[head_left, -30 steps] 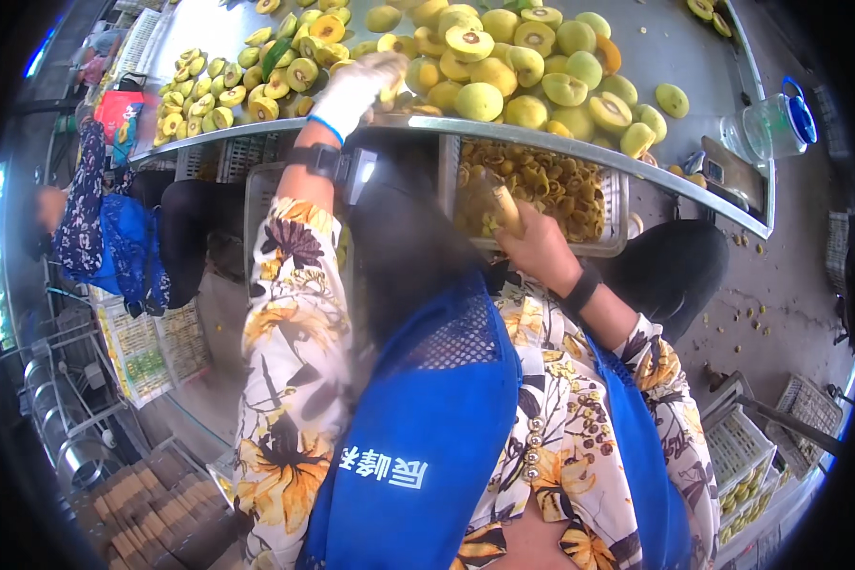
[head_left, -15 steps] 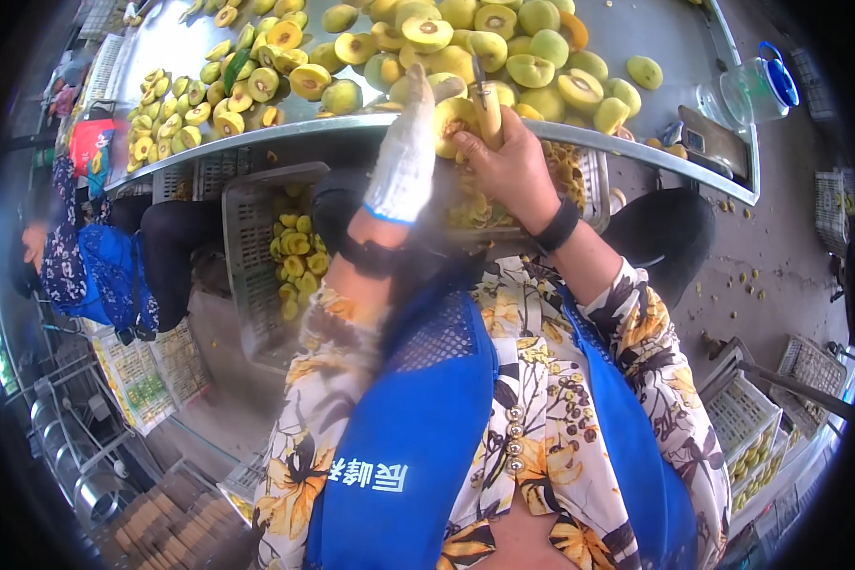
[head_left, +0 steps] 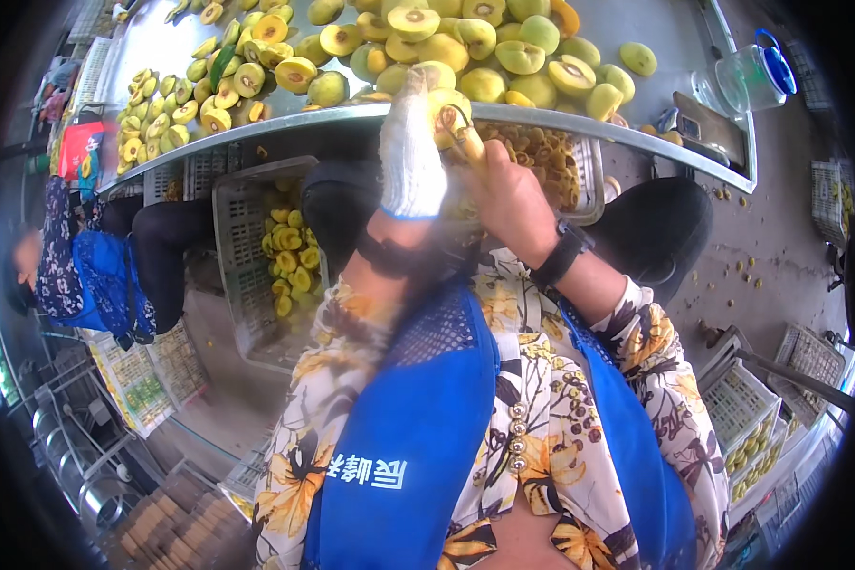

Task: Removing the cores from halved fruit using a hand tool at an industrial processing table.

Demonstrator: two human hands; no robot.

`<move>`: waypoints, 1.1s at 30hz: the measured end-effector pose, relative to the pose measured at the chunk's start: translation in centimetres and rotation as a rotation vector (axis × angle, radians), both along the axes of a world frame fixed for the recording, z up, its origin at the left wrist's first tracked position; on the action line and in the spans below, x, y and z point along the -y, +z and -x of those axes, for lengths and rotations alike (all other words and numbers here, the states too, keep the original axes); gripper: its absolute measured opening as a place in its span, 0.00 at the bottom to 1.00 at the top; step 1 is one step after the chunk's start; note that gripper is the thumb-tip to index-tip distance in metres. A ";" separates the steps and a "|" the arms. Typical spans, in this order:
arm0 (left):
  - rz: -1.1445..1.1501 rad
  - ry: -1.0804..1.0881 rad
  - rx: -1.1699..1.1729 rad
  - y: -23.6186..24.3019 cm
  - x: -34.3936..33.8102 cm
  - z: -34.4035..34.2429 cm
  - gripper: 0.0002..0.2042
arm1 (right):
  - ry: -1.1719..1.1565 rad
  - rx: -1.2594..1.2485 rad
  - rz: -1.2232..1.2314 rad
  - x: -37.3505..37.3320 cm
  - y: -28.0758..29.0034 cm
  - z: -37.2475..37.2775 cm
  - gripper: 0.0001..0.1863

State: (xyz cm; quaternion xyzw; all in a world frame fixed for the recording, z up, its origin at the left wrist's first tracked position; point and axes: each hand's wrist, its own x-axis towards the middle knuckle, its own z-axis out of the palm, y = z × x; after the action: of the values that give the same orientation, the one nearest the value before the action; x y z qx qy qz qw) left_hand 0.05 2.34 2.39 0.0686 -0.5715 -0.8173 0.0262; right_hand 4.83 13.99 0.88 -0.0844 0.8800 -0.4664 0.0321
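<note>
My left hand (head_left: 411, 147): one, in a white knit glove, raised at the near edge of the tabletop (head_left: 670, 109), grasping a halved fruit. Halved fruit (head_left: 444, 103): one, yellow, held on the right side of my glove, cut face turned toward my right hand (head_left: 516, 201). My right hand: one, bare, dark band at the wrist, just below and to the right of the fruit, fingers wrapped round a tool. Tool (head_left: 471, 147): one, pale handle, its looped end at the cut face, between my two hands. Fruit heap (head_left: 489, 46): yellow-green, whole and halved, on the tabletop beyond my hands. Crate of brownish-yellow pieces (head_left: 591, 180): one, below the tabletop edge, partly behind my right hand. Grey crate (head_left: 240, 252): one, left of my left forearm, yellow halves inside. Clear jug (head_left: 743, 76): one, blue-lidded, tabletop's far right.
</note>
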 end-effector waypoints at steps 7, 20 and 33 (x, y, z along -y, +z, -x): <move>-0.113 -0.004 0.253 0.1 0.2 0.3 0.22 | 0.098 0.121 0.143 -0.1 -0.1 -0.5 0.09; 0.086 -0.051 0.382 1.5 -0.6 -0.4 0.22 | 0.295 0.902 0.528 -1.6 1.8 0.8 0.07; 0.920 0.352 0.488 3.2 15.6 -1.2 0.24 | 0.450 0.813 0.558 -2.4 -3.1 0.9 0.10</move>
State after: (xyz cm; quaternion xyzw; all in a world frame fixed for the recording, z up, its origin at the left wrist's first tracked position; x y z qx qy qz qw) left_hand 1.20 -13.30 5.58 0.3321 -0.8392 -0.4270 0.0565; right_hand 3.95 16.41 -2.26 -0.0889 0.5994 -0.6589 0.4457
